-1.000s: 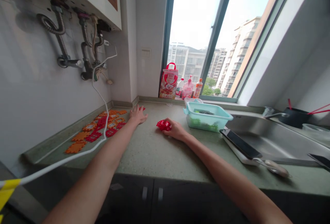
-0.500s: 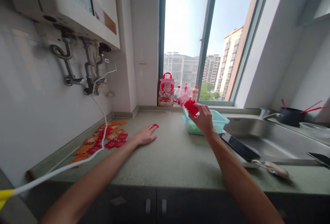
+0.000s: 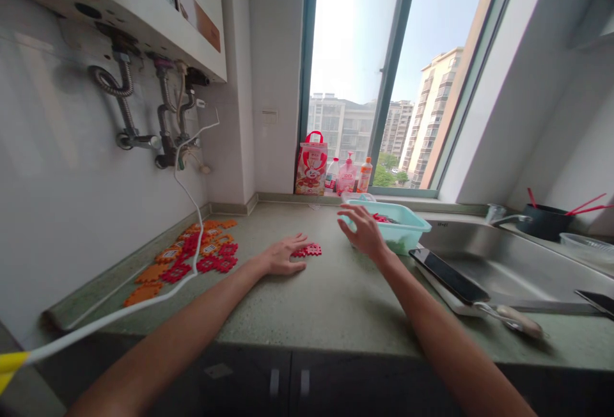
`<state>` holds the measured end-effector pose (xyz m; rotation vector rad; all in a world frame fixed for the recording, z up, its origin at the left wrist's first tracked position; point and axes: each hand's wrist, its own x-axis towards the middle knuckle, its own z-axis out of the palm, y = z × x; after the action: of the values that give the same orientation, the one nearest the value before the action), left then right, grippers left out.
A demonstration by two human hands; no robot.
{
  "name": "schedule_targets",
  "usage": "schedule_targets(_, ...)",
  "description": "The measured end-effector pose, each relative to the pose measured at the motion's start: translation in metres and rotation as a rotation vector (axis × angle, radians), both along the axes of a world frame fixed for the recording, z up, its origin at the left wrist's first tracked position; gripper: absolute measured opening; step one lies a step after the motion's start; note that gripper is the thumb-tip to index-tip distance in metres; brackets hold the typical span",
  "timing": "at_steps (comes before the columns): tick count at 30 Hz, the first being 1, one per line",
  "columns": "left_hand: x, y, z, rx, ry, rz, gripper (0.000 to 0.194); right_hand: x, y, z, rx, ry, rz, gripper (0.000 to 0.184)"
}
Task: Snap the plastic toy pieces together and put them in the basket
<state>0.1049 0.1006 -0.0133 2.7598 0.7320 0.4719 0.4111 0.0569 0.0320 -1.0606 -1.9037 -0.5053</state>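
Note:
My left hand lies flat on the green counter, fingers stretched out, its fingertips touching a few red puzzle pieces. My right hand hovers open and empty just left of a turquoise plastic tub. Red pieces lie inside the tub on green and dark ones. A spread of orange and red pieces lies along the left wall.
A white cable hangs from the wall pipes across the pieces. A phone on a white board, a knife handle and a steel sink are to the right. A red bag and bottles stand on the sill.
My right hand lifted a handful of red pieces from the counter to the tub and let them go into it. My left hand slid a few red pieces to the right.

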Motion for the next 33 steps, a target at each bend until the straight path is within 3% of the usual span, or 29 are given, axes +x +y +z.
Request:
schedule_targets(3,0.000,0.002,0.000,0.087,-0.057,0.168,0.079,-0.041,0.011,-0.035,-0.319,-0.115,0.148,0.044)
schedule_targets(6,-0.002,0.004,0.001,0.119,-0.068,0.208,0.047,-0.057,0.021,-0.059,-0.570,-0.171,0.201,0.038)
schedule_targets(8,-0.003,0.006,0.002,0.107,-0.080,0.193,0.029,-0.054,0.025,-0.064,-0.635,-0.141,0.243,0.031)
schedule_targets(13,-0.003,0.006,0.003,0.052,-0.141,0.170,0.025,-0.030,0.026,-0.055,-0.582,-0.037,0.178,0.029)
schedule_targets(19,-0.001,0.009,-0.001,0.003,-0.165,0.141,0.083,-0.037,0.014,-0.035,-0.167,0.281,0.130,0.028)
schedule_targets(21,-0.001,0.010,-0.003,0.032,-0.165,0.162,0.090,-0.049,0.010,-0.031,-0.107,0.333,0.158,0.025)
schedule_targets(23,-0.002,0.012,-0.002,0.066,-0.183,0.189,0.076,-0.062,0.009,-0.034,-0.144,0.297,0.208,0.021)
schedule_targets(25,-0.004,0.012,0.004,0.117,-0.201,0.209,0.053,-0.073,0.010,-0.042,-0.264,0.164,0.280,0.018)
schedule_targets(27,-0.010,0.012,0.016,0.166,-0.134,0.245,0.045,-0.080,0.013,-0.052,-0.405,-0.002,0.344,0.017)
schedule_targets(30,-0.030,0.010,0.039,0.108,0.155,0.497,0.034,-0.083,0.015,-0.063,-0.512,-0.119,0.353,0.016)
schedule_targets(33,-0.066,0.009,0.061,-0.029,0.355,0.819,0.024,-0.080,0.012,-0.061,-0.478,-0.134,0.322,0.012)
